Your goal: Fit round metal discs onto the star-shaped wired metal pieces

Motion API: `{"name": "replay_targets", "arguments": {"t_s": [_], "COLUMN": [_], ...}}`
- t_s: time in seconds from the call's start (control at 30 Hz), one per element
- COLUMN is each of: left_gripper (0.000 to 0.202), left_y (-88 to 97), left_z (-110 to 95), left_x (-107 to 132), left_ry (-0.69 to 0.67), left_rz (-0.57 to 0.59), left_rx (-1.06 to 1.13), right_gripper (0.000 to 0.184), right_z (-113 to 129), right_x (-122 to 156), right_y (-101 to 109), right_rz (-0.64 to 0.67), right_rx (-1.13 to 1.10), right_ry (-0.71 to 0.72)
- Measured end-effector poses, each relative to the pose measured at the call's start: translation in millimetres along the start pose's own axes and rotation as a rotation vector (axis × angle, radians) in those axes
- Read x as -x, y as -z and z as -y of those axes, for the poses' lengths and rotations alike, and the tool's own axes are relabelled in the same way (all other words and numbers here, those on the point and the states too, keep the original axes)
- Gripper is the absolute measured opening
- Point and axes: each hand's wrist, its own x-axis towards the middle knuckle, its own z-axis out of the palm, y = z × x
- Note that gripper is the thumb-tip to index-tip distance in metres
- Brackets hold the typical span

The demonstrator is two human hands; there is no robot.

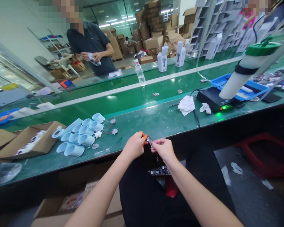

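Observation:
My left hand [135, 145] is closed at the bench's front edge, with orange coverings on its fingertips. Pinched there is a small silvery part [148, 139] with thin dark and reddish wires; its exact kind is too small to make out. Close beside it, my right hand [163, 148] pinches the wires at the part's side. To the left on the green bench stand several light-blue plastic cups [86, 139]. Near them lie star-shaped metal parts [115, 131] with red wires and a small round disc [95, 146].
A cardboard box [38, 138] of white pieces sits at left. Rightward are crumpled tissue [186, 105], a black device [213, 100] with a green light and a white cylinder [239, 75]. A water bottle [139, 74] stands beyond. Across the bench a person [90, 47] holds a small box.

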Motion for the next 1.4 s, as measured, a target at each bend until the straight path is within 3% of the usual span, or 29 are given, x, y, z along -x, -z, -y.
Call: {"name": "replay_targets", "arguments": {"t_s": [0.27,0.73,0.93,1.03,1.2,1.4], "left_gripper": [0.027,0.026,0.026,0.027,0.029,0.028], "left_y": [0.5,0.2,5.5,8.8,15.5,19.8], "left_z": [-3.6,-2.1,-4.1,-2.9,11.4,36.3], "left_x": [1.4,2.7,1.8,0.2,-3.8,-11.8], "left_ry": [0.039,0.029,0.036,0.033,0.001,0.041], "left_rz": [0.0,0.006,0.024,0.04,0.083,0.138], "left_rx": [0.0,0.019,0.051,0.078,0.167,0.576], "right_gripper": [0.024,0.037,0.037,0.038,0.041,0.042], "right_z": [2.1,-10.1,-3.2,-1.2,-3.6,-6.3], "right_x": [3.6,0.5,-3.4,-1.2,-0.4,-3.9], "right_y": [-2.8,9.3,4.5,3.0,6.8,8.1], "right_rz": [-0.027,0.057,0.078,0.08,0.088,0.081], "right_rx": [-0.025,0.162,0.125,0.173,0.206,0.112], "right_ry": [-0.007,0.192,0.091,0.147,0.195,0.091]}}
